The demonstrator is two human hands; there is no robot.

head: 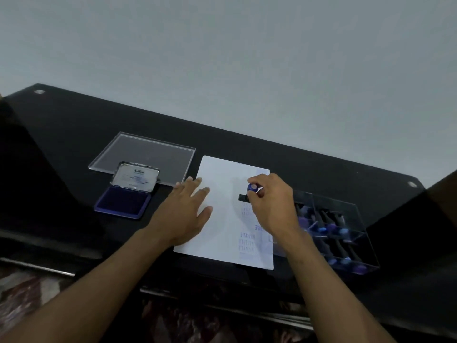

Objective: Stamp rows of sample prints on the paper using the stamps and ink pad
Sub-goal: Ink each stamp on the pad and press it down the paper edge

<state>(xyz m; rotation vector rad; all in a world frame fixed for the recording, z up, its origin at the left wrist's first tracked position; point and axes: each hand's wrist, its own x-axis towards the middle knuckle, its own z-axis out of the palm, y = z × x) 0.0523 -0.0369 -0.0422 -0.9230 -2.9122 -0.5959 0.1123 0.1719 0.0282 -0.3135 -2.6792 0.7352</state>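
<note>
A white paper (222, 233) lies on the black table (74, 134), with rows of blue prints down its right half. My right hand (272, 204) grips a stamp (250, 191) with a blue knob, and the stamp's black base sits on the paper above the printed rows. My left hand (184, 214) lies flat with spread fingers on the paper's left edge. An open blue ink pad (125, 201) with its lid raised sits left of the paper.
A clear acrylic lid (148, 152) lies behind the ink pad. Right of the paper stands a clear compartment box (346, 233) with several blue-knobbed stamps. The table's front edge runs below my forearms, and a pale wall rises behind.
</note>
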